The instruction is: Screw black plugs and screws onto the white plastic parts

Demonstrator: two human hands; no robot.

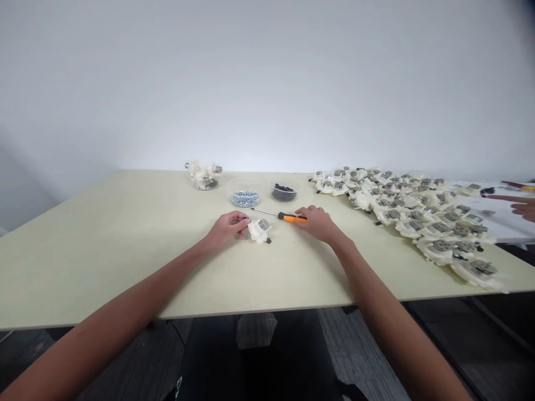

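Near the middle of the table, my left hand [229, 227] pinches the left end of a white plastic part [258, 230] with a grey block on top and a small black piece at its lower right. To the right, my right hand [316, 221] has its fingers closed on the orange and black handle of a screwdriver [288, 218]. The screwdriver's shaft points left, its tip just above the white part and below a clear bowl of small silvery screws [244, 198]. A second clear bowl [284, 192] beside it holds small black pieces.
Many similar white assemblies [412, 225] cover the table's right side. A small pile of white parts [204, 175] stands at the back left. Another person's hand [518, 205] reaches in at the far right over a white table. A wall closes the back.
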